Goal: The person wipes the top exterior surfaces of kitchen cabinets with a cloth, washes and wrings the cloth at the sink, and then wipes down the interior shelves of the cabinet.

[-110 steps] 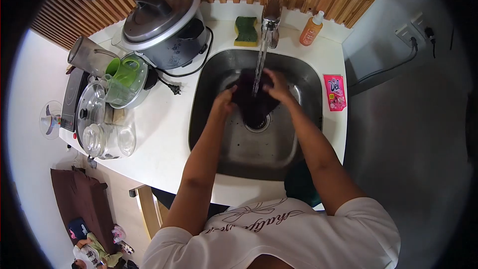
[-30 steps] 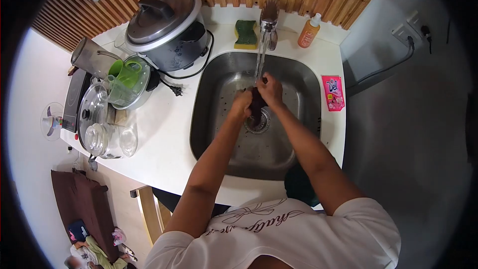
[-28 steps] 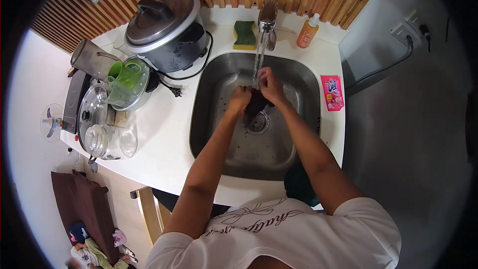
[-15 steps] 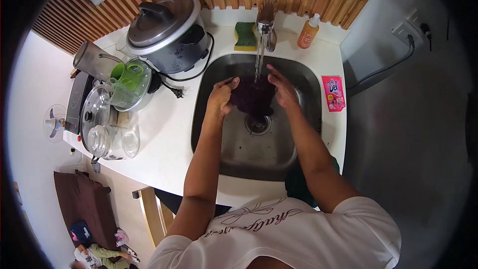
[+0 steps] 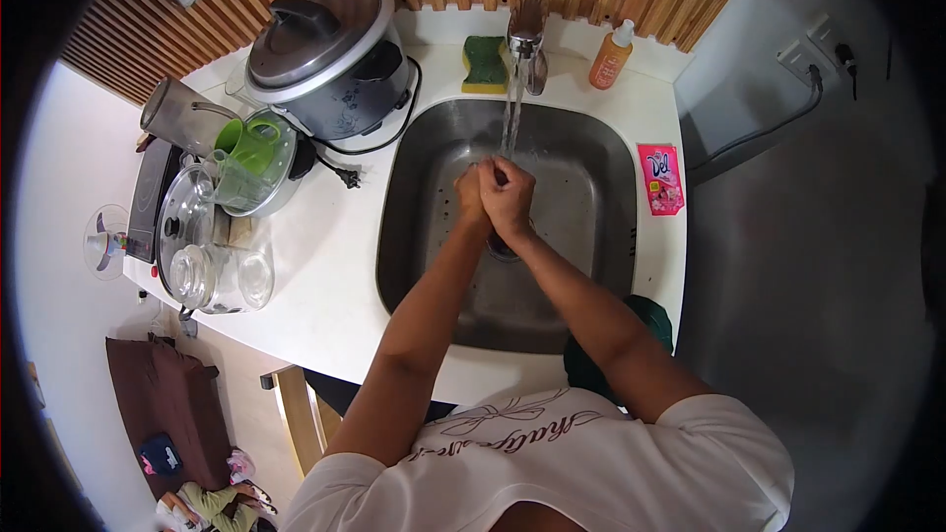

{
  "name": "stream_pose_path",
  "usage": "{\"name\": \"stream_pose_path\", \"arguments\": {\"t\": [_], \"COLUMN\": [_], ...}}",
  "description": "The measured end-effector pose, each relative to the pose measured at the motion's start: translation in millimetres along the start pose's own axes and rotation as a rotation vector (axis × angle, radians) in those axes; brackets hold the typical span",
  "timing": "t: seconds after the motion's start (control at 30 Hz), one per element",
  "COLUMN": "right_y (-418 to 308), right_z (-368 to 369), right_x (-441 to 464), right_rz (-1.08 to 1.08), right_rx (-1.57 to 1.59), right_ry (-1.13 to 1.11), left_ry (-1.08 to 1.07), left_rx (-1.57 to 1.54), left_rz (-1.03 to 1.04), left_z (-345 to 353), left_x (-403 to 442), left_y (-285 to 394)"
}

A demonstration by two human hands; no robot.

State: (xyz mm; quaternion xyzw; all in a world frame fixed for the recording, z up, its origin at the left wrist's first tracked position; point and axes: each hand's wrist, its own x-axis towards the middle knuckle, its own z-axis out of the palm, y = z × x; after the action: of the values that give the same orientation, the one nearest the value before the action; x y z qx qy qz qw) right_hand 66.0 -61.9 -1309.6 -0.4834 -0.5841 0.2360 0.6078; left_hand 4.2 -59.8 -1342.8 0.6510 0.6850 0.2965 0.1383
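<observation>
Both of my hands are pressed together over the steel sink (image 5: pixel 581 286), just below the running tap (image 5: pixel 526 34). My left hand (image 5: pixel 468 194) and my right hand (image 5: pixel 508 199) are closed around a dark purple cloth (image 5: pixel 501 177), bunched up small. Only a little of the cloth shows between the fingers; the rest is hidden. Water (image 5: pixel 510 123) falls from the tap right at the hands. Dark specks and drops dot the sink's floor around them.
Behind the sink stand a green-and-yellow sponge (image 5: pixel 485 65) and an orange spray bottle (image 5: pixel 612 55). A pink sachet (image 5: pixel 660 180) lies on the right edge. Leftward are a lidded electric cooker (image 5: pixel 325 69), its cord, a green cup (image 5: pixel 246 145) and glass jars (image 5: pixel 197 276). A person sits far below left.
My hands were apart with the cloth spread between them under the water. They have come together, and the cloth is now balled up inside them.
</observation>
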Motion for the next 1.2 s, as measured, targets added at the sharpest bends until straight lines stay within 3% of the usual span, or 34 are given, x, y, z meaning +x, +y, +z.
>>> {"name": "stream_pose_path", "arguments": {"t": [0.07,0.1,0.13,0.2,0.23,0.27,0.33,0.37,0.43,0.47,0.53,0.6,0.67,0.73,0.8,0.9,0.97,1.07,1.1,1.17,1.2], "right_y": [5,12,24,46,51,53,72,93,118,117,51,31,24,23,14,-8,-25,-29,-14,15,12], "right_z": [-6,-15,-18,-26,-42,-44,-37,-32,-26,-32,-54,-59,-58,-53,-46,-38,-38,-44,-43,-40,-42], "right_x": [-4,1,-2,2,13,15,15,15,20,27,59,70,77,81,82,76,68,64,61,50,46], "right_rz": [0.294,0.457,0.459,0.539,0.622,0.624,0.256,0.252,0.907,0.904,1.009,1.020,1.020,1.007,0.791,0.675,0.657,0.604,0.656,0.689,0.686], "right_rx": [0.145,0.092,0.092,0.208,0.367,0.365,-0.038,-0.035,0.686,0.687,0.246,0.226,0.352,0.435,0.412,0.215,0.221,0.279,0.378,0.421,0.421], "right_ry": [-0.045,-0.164,-0.160,-0.461,-0.747,-0.748,-0.929,-0.932,-0.989,-0.997,-1.019,-0.963,-0.788,-0.754,-0.782,-0.939,-0.951,-0.961,-0.765,-0.393,-0.394], "left_ry": [0.106,0.105,0.160,0.279,0.192,0.192,0.012,0.017,-0.002,0.006,0.162,0.156,0.247,0.165,-0.149,-0.163,-0.435,-0.410,-0.312,-0.198,-0.079], "left_rx": [-0.609,-0.605,-0.918,-1.564,-1.663,-1.664,-1.727,-1.725,-1.740,-1.738,-1.506,-1.384,-0.880,-0.744,-0.520,-0.684,-1.772,-1.751,-1.889,-1.842,-1.791], "left_rz": [-0.424,-0.424,-0.519,-0.688,-0.560,-0.563,-0.300,-0.298,-0.190,-0.188,-0.228,-0.279,-0.329,-0.375,-0.593,-0.655,-0.655,-0.724,-0.682,-0.754,-0.824], "left_z": [-5,-11,-21,-41,-55,-60,-67,-73,-84,-90,-105,-109,-97,-68,-38,-38,-39,-13,4,-8,-10], "left_x": [8,10,14,25,22,19,17,16,15,15,14,10,9,7,2,-2,2,6,4,3,1], "left_y": [3,6,13,34,43,45,44,44,39,34,15,-5,-27,-60,-62,-6,10,2,-6,19,25]}}
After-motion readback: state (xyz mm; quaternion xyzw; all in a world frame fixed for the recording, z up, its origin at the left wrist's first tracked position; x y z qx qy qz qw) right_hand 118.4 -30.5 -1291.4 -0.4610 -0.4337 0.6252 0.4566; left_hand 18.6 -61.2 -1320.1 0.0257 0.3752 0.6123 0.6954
